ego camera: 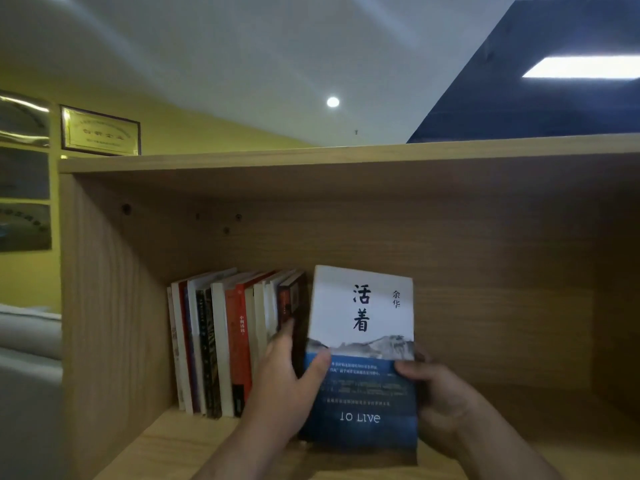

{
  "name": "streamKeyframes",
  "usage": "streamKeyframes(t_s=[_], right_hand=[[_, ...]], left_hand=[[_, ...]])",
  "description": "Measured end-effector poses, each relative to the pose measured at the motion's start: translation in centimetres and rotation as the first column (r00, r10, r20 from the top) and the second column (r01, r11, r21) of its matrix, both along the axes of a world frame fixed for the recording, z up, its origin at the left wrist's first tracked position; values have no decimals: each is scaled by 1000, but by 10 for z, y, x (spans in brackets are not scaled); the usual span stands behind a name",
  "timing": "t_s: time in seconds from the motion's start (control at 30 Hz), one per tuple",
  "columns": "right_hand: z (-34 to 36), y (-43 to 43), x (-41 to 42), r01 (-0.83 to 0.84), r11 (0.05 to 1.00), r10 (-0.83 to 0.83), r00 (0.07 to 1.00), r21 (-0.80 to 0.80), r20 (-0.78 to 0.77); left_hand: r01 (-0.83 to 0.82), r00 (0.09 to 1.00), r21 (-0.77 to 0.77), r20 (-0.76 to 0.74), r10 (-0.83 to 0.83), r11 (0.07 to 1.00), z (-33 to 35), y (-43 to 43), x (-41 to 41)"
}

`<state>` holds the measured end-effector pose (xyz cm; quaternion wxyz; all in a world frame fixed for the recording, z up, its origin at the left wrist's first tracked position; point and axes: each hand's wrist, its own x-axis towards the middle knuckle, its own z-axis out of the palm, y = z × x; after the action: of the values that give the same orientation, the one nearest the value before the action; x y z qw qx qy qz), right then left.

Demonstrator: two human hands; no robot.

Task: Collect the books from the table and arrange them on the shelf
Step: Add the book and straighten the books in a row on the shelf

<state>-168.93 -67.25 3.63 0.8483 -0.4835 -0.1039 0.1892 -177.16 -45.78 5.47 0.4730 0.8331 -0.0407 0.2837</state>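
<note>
White-and-blue covered, the book (362, 358) stood upright inside the wooden shelf (114, 306), pinched between both hands: the left hand (287, 382) had its thumb on the front cover and its fingers reaching up against the neighbouring spines, while the right hand (440, 400) curled around the book's right edge, thumb on the cover. Just left of it a row of books (228, 341) stood upright, leaning slightly. Framed plaques (100, 131) hung on the yellow wall beyond.

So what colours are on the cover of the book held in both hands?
White upper half, blue lower half, seen in the head view.
</note>
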Motion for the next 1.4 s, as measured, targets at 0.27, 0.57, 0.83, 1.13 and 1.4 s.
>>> streamKeyframes(t_s=[0.27,0.57,0.83,1.13,1.4], right_hand=[[-11,-5,10,-102,991,106,994,-86,36],[-34,24,33,207,862,-108,967,-462,231],[-39,34,19,254,697,81,901,-670,426],[-18,68,-19,176,610,386,786,-773,483],[-18,94,-22,322,497,399,740,-806,541]], left_hand=[[137,959,-581,-125,-254,802,7,-17,-4],[-296,940,-355,56,336,887,-18,-29,19],[-409,889,-206,127,439,889,-39,-37,35],[-184,981,136,85,174,973,-18,21,12],[-216,970,748,90,227,627,-48,84,20]])
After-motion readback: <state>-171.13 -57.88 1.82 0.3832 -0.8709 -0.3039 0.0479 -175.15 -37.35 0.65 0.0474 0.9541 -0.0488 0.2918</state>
